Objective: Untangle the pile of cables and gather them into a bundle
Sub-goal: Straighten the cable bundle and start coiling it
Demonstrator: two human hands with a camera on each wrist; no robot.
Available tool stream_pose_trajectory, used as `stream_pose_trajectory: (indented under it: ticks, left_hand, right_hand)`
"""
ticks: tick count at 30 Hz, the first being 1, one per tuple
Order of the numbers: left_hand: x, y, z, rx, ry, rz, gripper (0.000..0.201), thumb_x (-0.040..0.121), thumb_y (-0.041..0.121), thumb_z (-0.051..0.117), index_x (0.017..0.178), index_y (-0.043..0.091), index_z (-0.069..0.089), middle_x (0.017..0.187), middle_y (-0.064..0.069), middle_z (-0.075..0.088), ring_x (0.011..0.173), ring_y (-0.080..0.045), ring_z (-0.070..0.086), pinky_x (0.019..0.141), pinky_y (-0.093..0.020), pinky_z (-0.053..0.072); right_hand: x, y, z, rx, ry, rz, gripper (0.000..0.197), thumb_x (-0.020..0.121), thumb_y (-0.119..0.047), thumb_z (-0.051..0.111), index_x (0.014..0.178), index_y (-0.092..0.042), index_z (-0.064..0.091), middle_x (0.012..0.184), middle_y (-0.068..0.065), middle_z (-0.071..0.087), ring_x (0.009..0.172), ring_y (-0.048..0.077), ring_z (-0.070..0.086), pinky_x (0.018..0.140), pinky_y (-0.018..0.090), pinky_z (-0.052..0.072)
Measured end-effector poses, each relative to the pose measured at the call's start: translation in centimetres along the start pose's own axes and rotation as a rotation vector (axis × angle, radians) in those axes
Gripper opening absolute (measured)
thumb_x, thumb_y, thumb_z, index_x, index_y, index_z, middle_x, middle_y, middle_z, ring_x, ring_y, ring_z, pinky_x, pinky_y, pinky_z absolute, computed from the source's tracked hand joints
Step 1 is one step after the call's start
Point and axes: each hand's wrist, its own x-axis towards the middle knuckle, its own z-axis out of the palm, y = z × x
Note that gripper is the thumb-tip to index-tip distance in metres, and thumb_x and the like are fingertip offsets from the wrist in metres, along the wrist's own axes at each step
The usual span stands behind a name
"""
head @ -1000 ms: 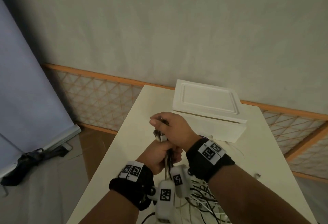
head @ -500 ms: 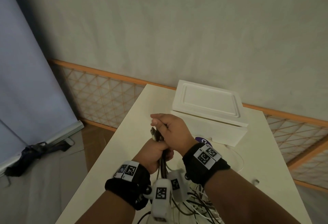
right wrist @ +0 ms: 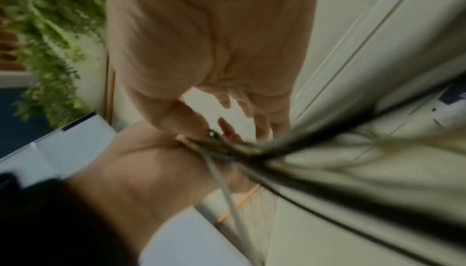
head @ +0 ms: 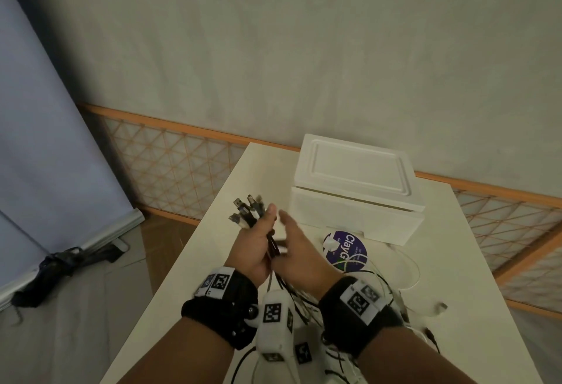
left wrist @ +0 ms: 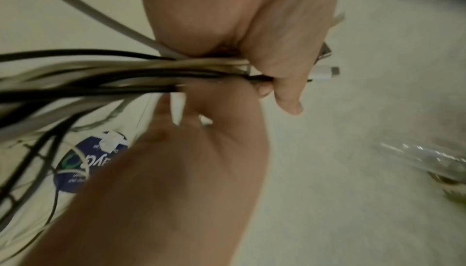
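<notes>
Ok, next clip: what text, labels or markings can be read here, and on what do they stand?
"ClayG", cut off by cables: white letters on the round purple sticker on the table.
Smaller print on that sticker: too small to read.
Square black-and-white code tags on the wristbands and wrist cameras: patterns, no words.
White foam box: no text.

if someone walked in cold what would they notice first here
The left hand grips a fistful of black and white cables above the table, their plugs fanning out past the fingers. The right hand is open beside them. Behind stands a white foam box, with a purple round label in front of it.
</notes>
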Motion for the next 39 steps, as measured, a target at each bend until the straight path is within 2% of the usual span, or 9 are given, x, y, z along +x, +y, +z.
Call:
stream_pose_trajectory:
  ticks: [3, 10, 15, 17, 19, 24, 29, 34, 39]
  left_hand:
    - [0.6, -1.1, -0.9, 0.124, 0.052, -0.074, 0.054, 0.074, 0.050, 0.072, 0.103, 0.005, 0.068, 0.094, -0.015, 0.073, 0.089, -0.026, 0.071, 0.085, -0.042, 0.055]
    - [1.3, -2.4, -1.9, 0.228, 0.088, 0.002, 0.032, 0.082, 0.043, 0.069, 0.083, 0.011, 0.068, 0.088, -0.010, 0.069, 0.088, -0.024, 0.065, 0.080, -0.037, 0.051]
    - [1.6, -1.8, -2.4, -0.128, -0.068, -0.099, 0.023, 0.073, 0.029, 0.069, 0.085, 0.010, 0.068, 0.093, -0.009, 0.074, 0.094, -0.023, 0.066, 0.085, -0.035, 0.051]
    - [2.0, -1.0, -3.1, -0.371, -0.095, -0.132, 0.032, 0.073, 0.033, 0.065, 0.093, 0.008, 0.062, 0.095, -0.013, 0.071, 0.088, -0.025, 0.067, 0.081, -0.036, 0.055]
    - [2.4, 0.0, -3.8, -0.496, -0.113, -0.125, 0.038, 0.071, 0.039, 0.066, 0.093, 0.009, 0.065, 0.099, -0.014, 0.069, 0.080, -0.027, 0.066, 0.079, -0.038, 0.054]
    - [3.0, 0.2, -4.1, -0.348, -0.147, -0.018, 0.030, 0.074, 0.033, 0.065, 0.092, 0.008, 0.066, 0.078, -0.008, 0.065, 0.070, -0.024, 0.064, 0.076, -0.043, 0.058]
    - [2.9, 0.0, -3.4, -0.214, -0.097, 0.025, 0.011, 0.075, 0.014, 0.068, 0.081, 0.005, 0.064, 0.071, -0.010, 0.063, 0.062, -0.023, 0.065, 0.077, -0.040, 0.053]
    - [3.2, 0.0, -3.5, -0.191, -0.149, 0.154, 0.035, 0.088, 0.000, 0.058, 0.114, 0.022, 0.068, 0.074, -0.006, 0.063, 0.069, -0.026, 0.065, 0.082, -0.043, 0.053]
    - [3.0, 0.3, -4.6, -0.057, -0.293, 0.280, 0.020, 0.066, 0.026, 0.083, 0.077, 0.011, 0.075, 0.096, -0.004, 0.067, 0.083, -0.029, 0.069, 0.078, -0.044, 0.055]
  right_hand:
    - [-0.2, 0.2, 1.3, -0.103, -0.088, -0.036, 0.083, 0.075, 0.002, 0.049, 0.149, -0.018, 0.018, 0.135, 0.000, 0.050, 0.116, 0.007, 0.054, 0.091, 0.022, 0.050]
    - [0.0, 1.2, 1.6, -0.225, -0.143, 0.088, 0.063, 0.075, -0.007, 0.057, 0.135, -0.010, 0.037, 0.111, 0.005, 0.062, 0.095, 0.016, 0.062, 0.081, 0.038, 0.054]
    - [0.2, 0.9, 1.8, -0.103, -0.003, 0.112, 0.038, 0.087, -0.016, 0.049, 0.121, -0.029, 0.039, 0.077, -0.005, 0.053, 0.057, 0.008, 0.050, 0.052, 0.024, 0.042]
    - [0.3, 0.8, 1.3, -0.215, 0.009, 0.109, 0.016, 0.095, -0.030, 0.049, 0.109, -0.022, 0.047, 0.076, -0.006, 0.052, 0.060, 0.008, 0.046, 0.061, 0.027, 0.040]
    - [0.3, 0.9, 1.1, -0.366, -0.018, 0.123, 0.026, 0.095, -0.039, 0.051, 0.103, -0.014, 0.051, 0.085, 0.002, 0.056, 0.069, 0.014, 0.049, 0.064, 0.028, 0.040]
    - [0.5, 0.3, 1.0, -0.555, -0.027, 0.142, 0.017, 0.090, -0.029, 0.055, 0.090, -0.013, 0.048, 0.085, 0.004, 0.055, 0.077, 0.019, 0.054, 0.066, 0.031, 0.040]
    - [0.6, -0.7, 1.3, -0.276, -0.004, 0.224, 0.007, 0.081, -0.016, 0.057, 0.082, -0.011, 0.053, 0.065, 0.005, 0.059, 0.046, 0.013, 0.058, 0.051, 0.029, 0.049]
    - [1.6, -0.6, 2.0, -0.373, 0.060, 0.201, 0.012, 0.079, -0.012, 0.058, 0.073, -0.010, 0.048, 0.062, 0.002, 0.048, 0.053, 0.016, 0.046, 0.053, 0.027, 0.036]
    - [1.9, -0.7, 1.2, -0.367, 0.036, 0.309, 0.011, 0.078, -0.011, 0.061, 0.082, -0.003, 0.054, 0.064, 0.007, 0.048, 0.053, 0.019, 0.045, 0.051, 0.026, 0.034]
